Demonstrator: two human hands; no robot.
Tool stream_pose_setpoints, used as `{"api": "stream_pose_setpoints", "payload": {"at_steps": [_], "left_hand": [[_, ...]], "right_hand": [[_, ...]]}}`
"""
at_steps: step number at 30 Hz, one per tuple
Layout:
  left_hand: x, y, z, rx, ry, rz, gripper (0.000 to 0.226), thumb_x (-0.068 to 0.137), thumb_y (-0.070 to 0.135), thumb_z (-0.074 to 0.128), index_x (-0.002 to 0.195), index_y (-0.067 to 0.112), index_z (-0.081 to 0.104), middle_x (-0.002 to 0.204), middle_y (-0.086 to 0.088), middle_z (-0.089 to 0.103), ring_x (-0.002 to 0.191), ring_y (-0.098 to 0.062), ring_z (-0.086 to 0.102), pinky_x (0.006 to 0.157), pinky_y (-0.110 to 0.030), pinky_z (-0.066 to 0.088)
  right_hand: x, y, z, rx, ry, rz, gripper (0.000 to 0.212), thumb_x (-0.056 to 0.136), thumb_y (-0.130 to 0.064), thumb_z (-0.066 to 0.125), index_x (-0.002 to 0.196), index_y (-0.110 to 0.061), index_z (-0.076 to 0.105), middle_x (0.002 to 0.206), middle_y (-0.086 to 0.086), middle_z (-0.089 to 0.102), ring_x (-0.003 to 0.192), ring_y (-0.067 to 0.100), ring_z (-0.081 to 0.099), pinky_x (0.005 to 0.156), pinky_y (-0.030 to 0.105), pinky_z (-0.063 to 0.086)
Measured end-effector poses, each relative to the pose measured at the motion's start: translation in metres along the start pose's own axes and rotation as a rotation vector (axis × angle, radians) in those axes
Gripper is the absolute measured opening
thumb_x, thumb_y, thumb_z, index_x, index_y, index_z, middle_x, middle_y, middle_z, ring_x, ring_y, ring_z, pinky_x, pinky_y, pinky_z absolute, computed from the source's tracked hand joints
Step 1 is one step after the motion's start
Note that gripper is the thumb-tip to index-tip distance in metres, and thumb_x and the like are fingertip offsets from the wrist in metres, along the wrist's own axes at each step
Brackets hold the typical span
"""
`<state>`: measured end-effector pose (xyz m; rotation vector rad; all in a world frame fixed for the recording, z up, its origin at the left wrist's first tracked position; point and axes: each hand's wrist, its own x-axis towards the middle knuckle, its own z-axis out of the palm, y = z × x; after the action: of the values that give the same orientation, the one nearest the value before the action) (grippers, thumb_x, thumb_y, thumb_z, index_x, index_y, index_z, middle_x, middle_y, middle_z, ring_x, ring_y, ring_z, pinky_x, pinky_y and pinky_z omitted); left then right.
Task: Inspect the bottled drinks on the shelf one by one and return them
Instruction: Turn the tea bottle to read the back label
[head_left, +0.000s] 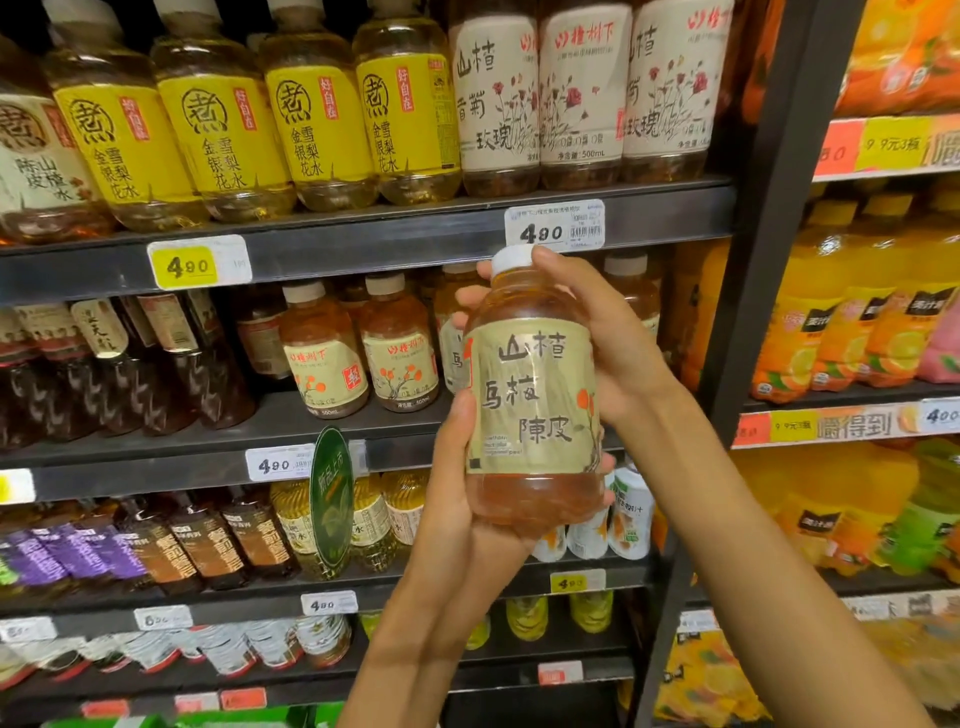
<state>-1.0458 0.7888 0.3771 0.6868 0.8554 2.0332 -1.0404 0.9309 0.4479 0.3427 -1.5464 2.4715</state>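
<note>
I hold an amber drink bottle (532, 400) with a beige label and white cap upright in front of the shelves, label facing me. My left hand (457, 499) cups its base and lower left side. My right hand (587, 332) wraps the shoulder and neck from behind, thumb by the cap. Matching amber bottles (358, 348) stand on the second shelf (332, 415) just left of it, and one more (631, 291) shows behind my right hand.
The top shelf carries yellow-label bottles (317, 119) and white rose-label bottles (582, 93). Dark bottles (130, 364) fill the second shelf's left. A green hanging tag (332, 499) juts out below. A dark upright post (748, 291) separates orange juice bottles (841, 312) on the right.
</note>
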Motion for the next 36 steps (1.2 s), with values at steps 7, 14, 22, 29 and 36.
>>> {"api": "stream_pose_setpoints", "payload": {"at_steps": [7,14,22,29,36], "left_hand": [[-0.002,0.008,-0.013,0.428,0.104,0.103,0.046,0.085,0.066,0.047,0.118,0.04,0.066,0.126,0.003,0.065,0.121,-0.016,0.058,0.105,-0.047,0.043],[-0.007,0.005,-0.009,0.315,0.062,0.087,0.057,0.076,0.073,0.056,0.122,0.039,0.062,0.129,0.0,0.063,0.122,-0.02,0.057,0.103,-0.046,0.044],[-0.008,0.004,-0.001,0.074,0.009,-0.064,0.077,0.082,0.064,0.05,0.136,0.01,0.05,0.121,-0.026,0.062,0.101,-0.038,0.066,0.078,-0.044,0.057],[-0.009,0.013,-0.014,0.597,0.109,0.1,0.071,0.077,0.073,0.054,0.13,0.025,0.054,0.126,0.002,0.065,0.12,-0.015,0.059,0.099,-0.035,0.048],[-0.011,0.005,-0.011,0.362,0.141,0.092,0.068,0.06,0.062,0.079,0.114,0.022,0.069,0.118,-0.009,0.069,0.112,-0.026,0.064,0.093,-0.042,0.053]], "right_hand": [[-0.003,-0.003,0.002,-0.238,0.182,-0.205,0.021,0.09,-0.027,0.059,0.095,-0.008,0.067,0.088,0.007,0.074,0.086,0.022,0.068,0.082,0.036,0.055],[-0.009,-0.014,0.01,-0.367,0.154,-0.134,0.036,0.091,-0.032,0.058,0.108,-0.001,0.064,0.098,0.011,0.073,0.085,0.017,0.069,0.075,0.026,0.056],[-0.005,-0.006,0.009,0.094,-0.052,0.02,0.036,0.08,-0.038,0.059,0.092,-0.004,0.063,0.087,0.012,0.071,0.088,0.028,0.067,0.084,0.037,0.053],[-0.008,-0.011,0.013,-0.32,0.221,-0.171,0.023,0.09,-0.031,0.061,0.088,-0.009,0.067,0.09,0.009,0.074,0.078,0.015,0.069,0.071,0.025,0.055],[-0.011,-0.016,0.013,-0.41,0.155,-0.022,0.035,0.091,-0.044,0.057,0.098,-0.012,0.071,0.099,0.009,0.074,0.092,0.017,0.068,0.09,0.029,0.052]]}}
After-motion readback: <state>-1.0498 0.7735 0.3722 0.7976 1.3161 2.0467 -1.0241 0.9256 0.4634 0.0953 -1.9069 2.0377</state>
